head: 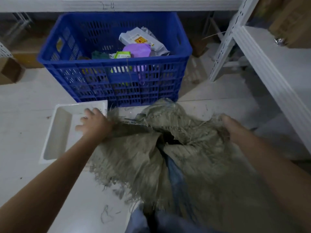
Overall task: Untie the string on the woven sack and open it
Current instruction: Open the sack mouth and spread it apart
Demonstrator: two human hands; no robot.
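Note:
A frayed grey-green woven sack (pixel 143 158) stands on the pale floor in front of me, its mouth spread wide with a dark gap (pixel 170 140) at the middle. My left hand (pixel 94 125) grips the sack's left rim, with its fingers spread over the fabric edge. On the right rim, my right hand (pixel 230 126) is closed on the fabric. Loose fibres hang all round the rim. No string shows around the sack's neck. A thin string (pixel 129 71) hangs over the front wall of the blue crate.
A blue plastic crate (pixel 70 64) holding several parcels stands just behind the sack. A white tray (pixel 57 132) lies on the floor beside my left hand. White metal shelving (pixel 262 52) runs along the right. Cardboard boxes (pixel 10 71) sit at the far left.

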